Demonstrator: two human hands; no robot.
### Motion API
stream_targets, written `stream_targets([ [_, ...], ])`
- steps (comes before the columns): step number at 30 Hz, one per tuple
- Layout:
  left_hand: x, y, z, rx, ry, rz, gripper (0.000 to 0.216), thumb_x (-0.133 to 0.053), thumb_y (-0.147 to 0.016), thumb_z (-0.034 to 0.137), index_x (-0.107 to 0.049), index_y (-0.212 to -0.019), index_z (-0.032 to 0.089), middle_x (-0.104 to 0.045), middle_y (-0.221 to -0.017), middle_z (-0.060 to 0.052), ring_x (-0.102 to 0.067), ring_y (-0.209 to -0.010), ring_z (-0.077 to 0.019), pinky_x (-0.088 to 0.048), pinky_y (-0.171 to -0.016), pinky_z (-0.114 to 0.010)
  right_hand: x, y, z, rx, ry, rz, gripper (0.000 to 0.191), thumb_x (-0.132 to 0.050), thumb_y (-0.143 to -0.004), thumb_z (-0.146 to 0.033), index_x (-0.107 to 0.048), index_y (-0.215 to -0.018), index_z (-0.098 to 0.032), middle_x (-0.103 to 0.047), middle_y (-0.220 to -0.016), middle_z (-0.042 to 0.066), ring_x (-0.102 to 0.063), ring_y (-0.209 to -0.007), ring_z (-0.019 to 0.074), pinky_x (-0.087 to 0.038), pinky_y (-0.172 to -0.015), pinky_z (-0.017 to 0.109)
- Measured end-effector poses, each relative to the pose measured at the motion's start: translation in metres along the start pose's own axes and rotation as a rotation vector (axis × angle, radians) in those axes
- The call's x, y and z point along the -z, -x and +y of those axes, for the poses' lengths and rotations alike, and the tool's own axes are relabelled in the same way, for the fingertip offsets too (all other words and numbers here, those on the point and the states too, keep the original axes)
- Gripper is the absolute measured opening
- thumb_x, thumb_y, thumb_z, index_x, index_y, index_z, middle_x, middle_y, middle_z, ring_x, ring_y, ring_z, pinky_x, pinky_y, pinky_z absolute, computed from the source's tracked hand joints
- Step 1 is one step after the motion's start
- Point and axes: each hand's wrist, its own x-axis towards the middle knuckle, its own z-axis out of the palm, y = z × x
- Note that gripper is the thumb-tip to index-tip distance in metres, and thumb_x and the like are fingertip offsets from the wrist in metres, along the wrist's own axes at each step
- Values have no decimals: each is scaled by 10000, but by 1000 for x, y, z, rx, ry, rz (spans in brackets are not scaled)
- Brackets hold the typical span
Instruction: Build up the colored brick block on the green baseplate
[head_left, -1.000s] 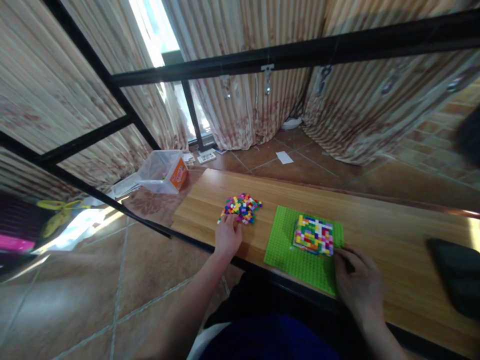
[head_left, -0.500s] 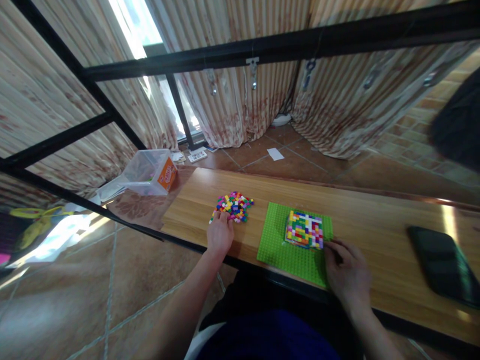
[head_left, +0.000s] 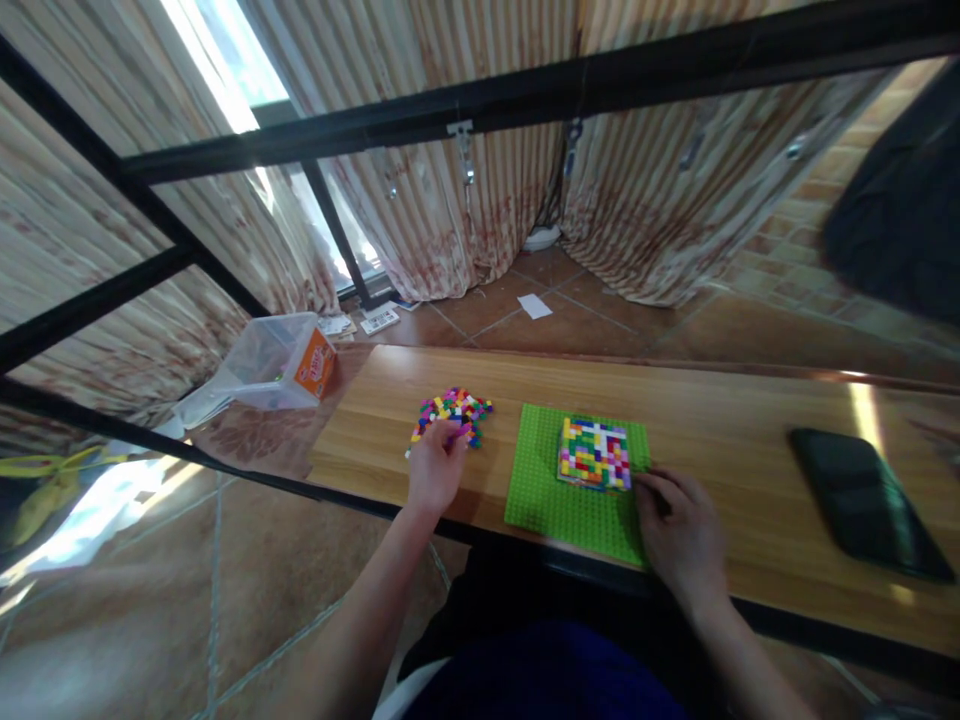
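Fingers (head_left: 447, 430) of our left hand (head_left: 433, 470) pinch a magenta toy brick (head_left: 462, 432) just above the near side of a loose pile of small multicoloured bricks (head_left: 459, 404). We have that pile toward the left end of the wood-grain tabletop (head_left: 750, 430). To its right, apart from it, lies our green studded baseplate (head_left: 536, 480), flat, its near side close to the table's near edge. On its far right part sits a rectangular block of bricks (head_left: 595, 453), its top a patchwork of yellow, green, red, white and purple.

Our right hand (head_left: 684, 530) rests at the baseplate's right edge, its thumb and forefinger curled toward the block's near right corner; we cannot tell whether they pinch anything or touch the block. Well to the right of it, a dark tablet (head_left: 870, 505) lies on the tabletop.

Beyond the table's left end, we see a clear plastic bin (head_left: 262, 360) with an orange label on the tiled floor (head_left: 277, 560). Striped curtains (head_left: 517, 215) hang on the far side, behind a black metal rail (head_left: 525, 97).
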Motion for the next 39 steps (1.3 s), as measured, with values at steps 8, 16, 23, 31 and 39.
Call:
stream_targets([
  [8, -36, -4, 33, -62, 380, -207, 109, -592, -846, 261, -668, -863, 184, -701, -832, -35, -658, -754, -153, -515, -710, -265, 1, 0, -5, -23, -23, 2, 268, -507, -894, -366, -708, -902, -190, -667, -1029, 109, -602, -983, 251, -498, -887, 435],
  [16, -63, -10, 48, 70, 669, -290, 115, -703, -712, 238, -651, -777, 158, -682, -743, -17, -619, -651, -125, -492, -623, -237, 0, -1, -4, 0, -23, 9, 268, -503, -903, -354, -709, -904, -181, -665, -1038, 113, -603, -971, 249, -505, -874, 433],
  [23, -80, -20, 56, 19, 674, -276, 65, -678, -681, 159, -629, -723, 160, -668, -717, -1, -601, -662, -117, -460, -642, -229, -1, 0, -4, 17, -16, 19, 280, -499, -912, -346, -710, -899, -162, -666, -1042, 122, -608, -968, 245, -510, -873, 417],
  [31, -95, -34, 74, -117, 581, -308, 65, -649, -747, 182, -613, -696, 163, -637, -669, 12, -579, -623, -110, -452, -622, -228, -2, -1, -5, 16, -26, 38, 264, -511, -910, -336, -713, -895, -166, -669, -1028, 117, -608, -957, 244, -513, -864, 417],
  [39, -98, -36, 76, -245, 429, -359, 104, -571, -737, 75, -636, -724, 155, -647, -681, 11, -583, -616, -106, -447, -598, -214, -3, 0, -4, 19, -33, 39, 253, -510, -910, -319, -712, -903, -167, -665, -1040, 117, -606, -963, 244, -512, -870, 420],
])
